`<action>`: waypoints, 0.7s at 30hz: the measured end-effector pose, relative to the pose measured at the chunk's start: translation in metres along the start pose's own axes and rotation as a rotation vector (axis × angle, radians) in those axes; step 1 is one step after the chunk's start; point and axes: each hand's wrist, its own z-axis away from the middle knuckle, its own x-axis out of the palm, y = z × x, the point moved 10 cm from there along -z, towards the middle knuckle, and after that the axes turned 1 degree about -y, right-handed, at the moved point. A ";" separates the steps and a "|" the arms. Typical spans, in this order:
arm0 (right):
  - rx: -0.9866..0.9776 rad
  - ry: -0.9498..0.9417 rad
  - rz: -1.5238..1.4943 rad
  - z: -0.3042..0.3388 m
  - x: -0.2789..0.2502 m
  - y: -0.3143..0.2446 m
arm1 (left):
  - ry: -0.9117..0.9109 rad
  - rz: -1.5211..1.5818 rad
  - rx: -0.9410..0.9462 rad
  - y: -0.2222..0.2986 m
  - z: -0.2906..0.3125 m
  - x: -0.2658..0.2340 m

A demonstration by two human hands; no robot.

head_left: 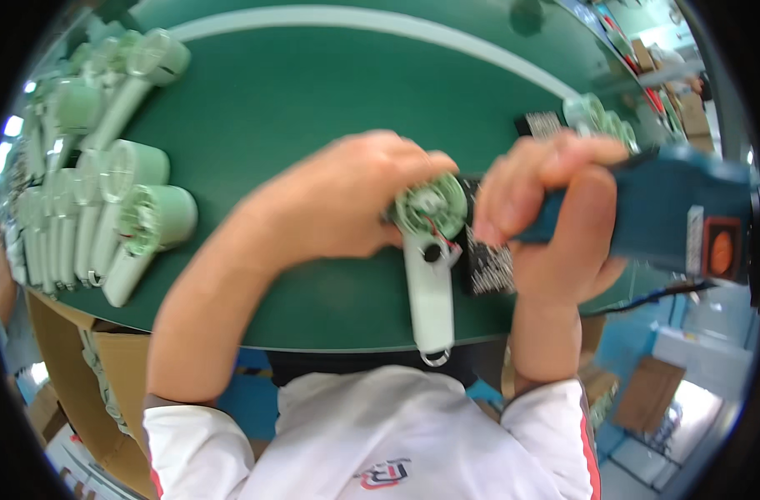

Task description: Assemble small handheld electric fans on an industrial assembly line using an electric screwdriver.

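Item in hand: one handheld fan body [430, 258], pale green, open-faced, its round head showing a motor and thin red wiring, its handle pointing toward the near edge of the green work mat [297, 108] and ending in a small metal loop.

Left hand [347, 200]: fingers closed around the left side of the fan's round head, steadying it above the mat near the centre of the scene.

Right hand [555, 217]: wrapped tight around the grip of a blue electric screwdriver [663, 212], which lies crosswise, its working end aimed left at the fan head. The bit itself is hidden behind the fingers, so contact with a screw cannot be confirmed.

Step, as judged: fastening work on the exposed fan head, the driver being brought to or held at a fixing point. The next move likely calls for a square seating of the bit and a firm hold on the head so it does not twist.

Nearby stock: a row of like fan bodies [105, 200] laid side by side at the far left of the mat; a further small group [601, 117] at the far right. A black block with a pale patterned face [488, 267] sits just right of the handle, under the right hand. A dark cable [655, 296] trails right from beneath the driver.
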 end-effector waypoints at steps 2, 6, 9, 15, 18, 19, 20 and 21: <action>0.027 -0.039 0.124 -0.001 0.008 0.001 | -0.016 0.027 -0.004 -0.002 0.006 -0.003; 0.067 0.119 -0.008 0.019 -0.002 0.017 | 0.066 0.023 0.078 0.002 0.013 0.004; 0.038 0.055 -0.045 0.022 -0.003 0.012 | 0.024 0.064 0.068 0.006 0.008 0.012; 0.075 0.189 -0.070 0.026 -0.016 0.023 | 0.051 0.018 0.063 0.007 0.008 0.007; 0.043 0.190 -0.038 0.024 -0.021 0.026 | 0.063 0.017 0.062 0.007 0.009 0.004; 0.043 0.178 -0.045 0.022 -0.023 0.026 | 0.056 0.008 0.070 0.009 0.009 0.005; 0.044 0.123 -0.052 0.021 -0.023 0.025 | 0.063 0.009 0.064 0.009 0.007 0.007; 0.042 0.079 -0.054 0.020 -0.020 0.023 | 0.047 -0.002 0.081 0.010 0.005 0.009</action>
